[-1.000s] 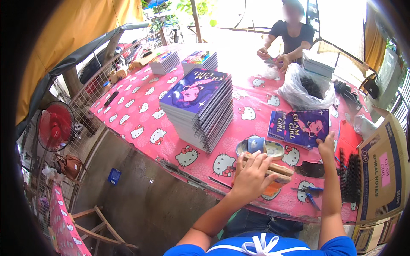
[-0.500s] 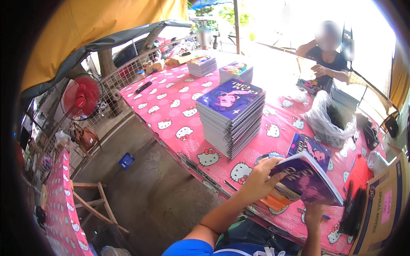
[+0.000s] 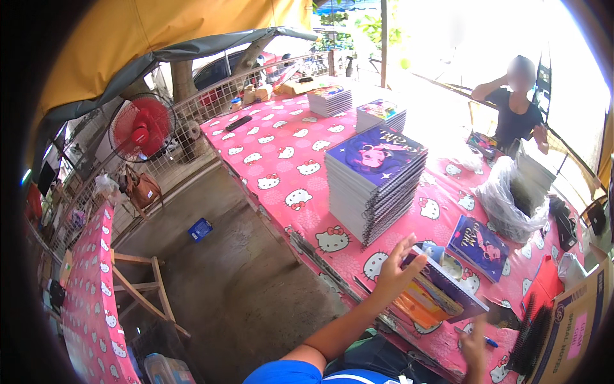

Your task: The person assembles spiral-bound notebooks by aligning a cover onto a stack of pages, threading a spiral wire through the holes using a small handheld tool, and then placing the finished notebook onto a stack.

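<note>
My left hand holds a purple-covered spiral notebook by its end, with the notebook tilted up on edge above the near side of the table. Below my right end of the notebook is my right hand, blurred, apart from it and close to a blue pen; its fingers are smeared. An orange-and-yellow printed item lies beside the held notebook. Another purple notebook rests flat just beyond. To the left stands a tall stack of matching spiral notebooks.
Black binding coils lie by a cardboard box at right. A clear plastic bag and red sheet are farther back. Two smaller notebook stacks stand at the far side. A person sits across the pink table.
The notebook has turned from its cover facing up to a steeper, edge-on tilt. My right hand has let go of it and moved down. The view has shifted slightly left.
</note>
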The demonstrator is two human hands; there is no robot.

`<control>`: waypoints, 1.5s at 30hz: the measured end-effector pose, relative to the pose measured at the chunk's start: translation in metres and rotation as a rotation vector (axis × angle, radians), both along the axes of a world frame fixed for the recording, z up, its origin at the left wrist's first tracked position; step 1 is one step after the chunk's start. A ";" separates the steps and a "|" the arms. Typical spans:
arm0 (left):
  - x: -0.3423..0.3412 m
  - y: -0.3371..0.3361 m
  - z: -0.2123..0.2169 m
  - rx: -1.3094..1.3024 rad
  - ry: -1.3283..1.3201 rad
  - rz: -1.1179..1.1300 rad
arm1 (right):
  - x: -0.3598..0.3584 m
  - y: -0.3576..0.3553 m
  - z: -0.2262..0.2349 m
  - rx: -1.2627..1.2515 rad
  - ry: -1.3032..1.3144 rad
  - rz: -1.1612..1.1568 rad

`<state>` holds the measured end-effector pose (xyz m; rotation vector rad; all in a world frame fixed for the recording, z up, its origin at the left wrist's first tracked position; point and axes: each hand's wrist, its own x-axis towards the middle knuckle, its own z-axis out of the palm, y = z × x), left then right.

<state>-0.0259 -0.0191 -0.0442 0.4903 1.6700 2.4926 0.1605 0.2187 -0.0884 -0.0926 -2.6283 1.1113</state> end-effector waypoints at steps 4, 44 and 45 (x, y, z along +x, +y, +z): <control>-0.012 0.012 0.005 -0.006 -0.025 -0.020 | -0.001 0.158 0.012 0.530 0.174 -0.682; 0.057 0.059 0.058 -0.624 0.994 0.043 | -0.009 -0.008 0.118 -0.175 0.224 -0.068; 0.058 0.060 0.058 -0.628 0.989 0.043 | -0.010 -0.007 0.120 -0.129 0.239 -0.063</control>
